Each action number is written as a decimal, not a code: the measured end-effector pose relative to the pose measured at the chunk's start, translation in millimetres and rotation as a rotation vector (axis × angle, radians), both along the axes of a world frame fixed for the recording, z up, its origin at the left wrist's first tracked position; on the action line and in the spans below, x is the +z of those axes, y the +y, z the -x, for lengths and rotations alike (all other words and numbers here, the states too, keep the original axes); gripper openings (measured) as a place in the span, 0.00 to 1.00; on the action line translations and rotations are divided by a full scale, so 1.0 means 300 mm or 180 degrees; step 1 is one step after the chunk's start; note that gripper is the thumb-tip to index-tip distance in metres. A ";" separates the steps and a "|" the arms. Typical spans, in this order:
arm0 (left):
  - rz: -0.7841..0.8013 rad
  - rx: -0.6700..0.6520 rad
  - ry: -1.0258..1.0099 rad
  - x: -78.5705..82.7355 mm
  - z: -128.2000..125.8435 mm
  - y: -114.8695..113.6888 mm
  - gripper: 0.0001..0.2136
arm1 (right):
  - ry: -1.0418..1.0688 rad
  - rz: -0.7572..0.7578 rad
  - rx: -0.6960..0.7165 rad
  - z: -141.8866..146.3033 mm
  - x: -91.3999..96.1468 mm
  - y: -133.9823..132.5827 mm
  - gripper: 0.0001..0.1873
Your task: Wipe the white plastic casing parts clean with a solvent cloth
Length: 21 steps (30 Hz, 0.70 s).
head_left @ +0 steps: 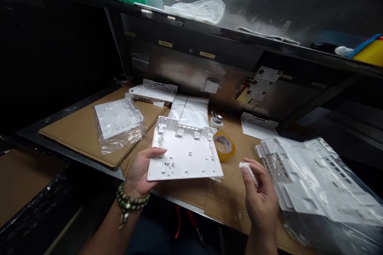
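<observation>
A person holds a white plastic panel (194, 163) above a cardboard-covered workbench (226, 197), the left hand (145, 169) gripping its near left corner, thumb on top. The right hand (259, 191), at four o'clock from the panel, pinches what appears to be a small white wad. A roll of yellow tape (230, 154) lies just beyond the panel at three o'clock; a bagged panel (118, 117) rests on cardboard sheets (73, 129) at ten o'clock.
</observation>
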<state>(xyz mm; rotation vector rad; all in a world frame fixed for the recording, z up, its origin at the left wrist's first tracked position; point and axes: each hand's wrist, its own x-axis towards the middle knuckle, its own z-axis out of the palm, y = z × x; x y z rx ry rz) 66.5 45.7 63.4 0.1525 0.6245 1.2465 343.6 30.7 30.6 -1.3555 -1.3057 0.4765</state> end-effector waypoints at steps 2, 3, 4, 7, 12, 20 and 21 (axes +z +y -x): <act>0.0019 0.0460 0.0285 0.031 -0.027 -0.005 0.44 | -0.0500 -0.0390 0.0343 0.079 0.038 -0.034 0.08; -0.0025 0.0575 0.0332 0.046 -0.043 -0.008 0.45 | -0.0641 -0.0550 0.0672 0.136 0.058 -0.056 0.08; -0.0093 0.0593 0.0303 0.060 -0.060 -0.012 0.46 | -0.0732 -0.0715 0.1002 0.197 0.077 -0.078 0.10; -0.0137 0.0516 0.0176 0.090 -0.096 -0.028 0.45 | -0.0862 -0.1139 0.1537 0.360 0.109 -0.123 0.12; -0.0186 0.0507 0.0172 0.085 -0.093 -0.044 0.46 | -0.1071 -0.1265 0.1568 0.411 0.100 -0.124 0.09; -0.0204 0.0408 0.0122 0.064 -0.085 -0.041 0.45 | -0.1025 -0.1232 0.1528 0.412 0.102 -0.134 0.09; -0.0185 0.0377 0.0138 0.062 -0.071 -0.042 0.46 | -0.1100 -0.1221 0.1519 0.399 0.097 -0.127 0.09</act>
